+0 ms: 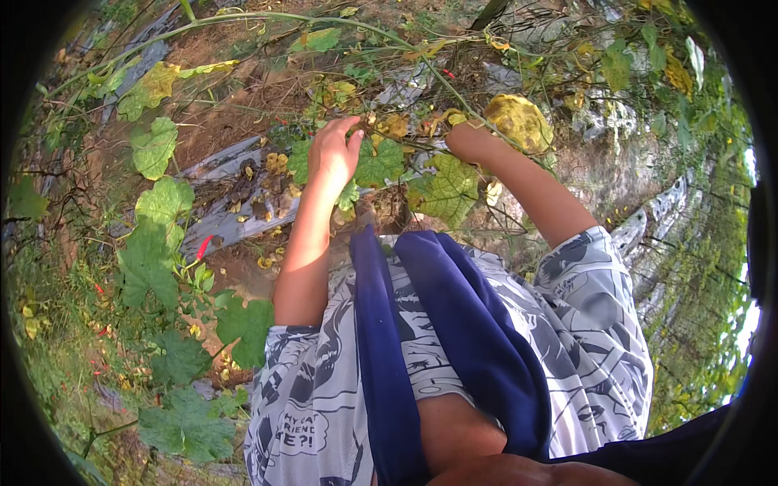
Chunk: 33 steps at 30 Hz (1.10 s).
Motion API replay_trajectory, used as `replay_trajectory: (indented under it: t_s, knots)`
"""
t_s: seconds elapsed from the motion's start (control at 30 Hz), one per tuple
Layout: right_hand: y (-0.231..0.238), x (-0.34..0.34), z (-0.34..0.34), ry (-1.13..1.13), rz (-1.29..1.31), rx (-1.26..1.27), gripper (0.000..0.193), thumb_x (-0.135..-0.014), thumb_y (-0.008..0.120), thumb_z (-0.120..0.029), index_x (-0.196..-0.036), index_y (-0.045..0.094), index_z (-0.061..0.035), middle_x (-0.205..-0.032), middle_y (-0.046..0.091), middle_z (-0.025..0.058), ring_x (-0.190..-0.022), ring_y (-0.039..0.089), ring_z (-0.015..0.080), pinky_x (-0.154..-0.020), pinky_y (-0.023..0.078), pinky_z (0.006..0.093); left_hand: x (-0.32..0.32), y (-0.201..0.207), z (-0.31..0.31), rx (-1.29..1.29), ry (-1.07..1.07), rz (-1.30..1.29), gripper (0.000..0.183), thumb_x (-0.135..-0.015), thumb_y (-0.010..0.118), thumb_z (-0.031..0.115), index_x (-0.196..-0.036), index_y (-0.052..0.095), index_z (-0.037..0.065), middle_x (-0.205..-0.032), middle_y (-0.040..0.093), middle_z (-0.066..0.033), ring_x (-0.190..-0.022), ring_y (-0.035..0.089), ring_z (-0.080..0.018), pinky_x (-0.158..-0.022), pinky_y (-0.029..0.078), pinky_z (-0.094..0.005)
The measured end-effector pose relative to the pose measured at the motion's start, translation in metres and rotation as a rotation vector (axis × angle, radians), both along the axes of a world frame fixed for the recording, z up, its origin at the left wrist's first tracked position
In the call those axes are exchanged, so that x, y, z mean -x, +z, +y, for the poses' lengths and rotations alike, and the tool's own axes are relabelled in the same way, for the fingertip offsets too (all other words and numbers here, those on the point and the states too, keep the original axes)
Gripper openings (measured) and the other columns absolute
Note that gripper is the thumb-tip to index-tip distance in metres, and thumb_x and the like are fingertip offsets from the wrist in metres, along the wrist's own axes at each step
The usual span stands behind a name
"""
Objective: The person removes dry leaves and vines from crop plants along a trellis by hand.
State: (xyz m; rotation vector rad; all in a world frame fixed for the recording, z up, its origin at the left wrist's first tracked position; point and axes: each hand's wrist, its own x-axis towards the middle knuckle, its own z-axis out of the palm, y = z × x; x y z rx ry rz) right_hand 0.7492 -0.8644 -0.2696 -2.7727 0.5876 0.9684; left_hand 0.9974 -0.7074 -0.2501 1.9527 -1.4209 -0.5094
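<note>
My left hand (334,152) reaches out with its fingers stretched and the thumb apart, and nothing shows in it. Beside its thumb is a broad green leaf (379,163) on a vine. To the right, my right hand (470,141) is closed, its fingertips turned away among the stems; what they grip, if anything, is hidden. A large yellowed leaf (520,123) lies just right of that hand. Below the hand hangs a yellow-green lobed leaf (447,190). One long green vine stem (304,18) arches over the top and comes down near my right hand.
Silvery plastic sheeting (243,227) covers part of the brown soil, with dry leaves scattered on it. A red chili pepper (204,246) hangs at the left among large green leaves (148,263). Mesh netting with climbing vines (689,259) stands at the right.
</note>
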Motion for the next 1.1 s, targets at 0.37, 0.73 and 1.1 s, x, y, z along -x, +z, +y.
replay_trajectory:
  t_s: [0.37, 0.73, 1.1]
  knots:
    - [0.008, -0.051, -0.020, -0.014, -0.164, 0.346, 0.028, -0.079, 0.057, -0.014, -0.105, 0.068, -0.0162, -0.117, 0.058, 0.0123, -0.106, 0.058, 0.0253, -0.082, 0.048, 0.0428, -0.001, 0.017, 0.056, -0.252, 0.103, 0.109, 0.030, -0.087, 0.058, 0.022, -0.111, 0.063, 0.004, -0.109, 0.064, -0.0159, -0.100, 0.062, -0.0291, -0.084, 0.049, -0.0363]
    - [-0.081, -0.119, -0.015, -0.268, -0.524, -0.531, 0.042, -0.076, 0.073, -0.030, -0.113, 0.064, -0.0120, -0.113, 0.062, 0.0093, -0.107, 0.057, 0.0253, -0.093, 0.044, 0.0357, 0.011, -0.010, 0.067, -0.194, 0.111, 0.189, 0.037, -0.085, 0.060, 0.023, -0.116, 0.059, 0.002, -0.116, 0.059, -0.0207, -0.108, 0.056, -0.0358, -0.093, 0.043, -0.0401]
    - [-0.071, -0.069, -0.056, -0.037, 0.490, 0.107, 0.037, -0.078, 0.068, -0.030, -0.109, 0.066, -0.0107, -0.108, 0.066, 0.0083, -0.100, 0.063, 0.0255, -0.083, 0.050, 0.0399, 0.003, -0.001, 0.091, -0.266, 0.190, 0.177, 0.037, -0.085, 0.061, 0.023, -0.116, 0.058, 0.003, -0.118, 0.058, -0.0193, -0.109, 0.055, -0.0354, -0.092, 0.043, -0.0399]
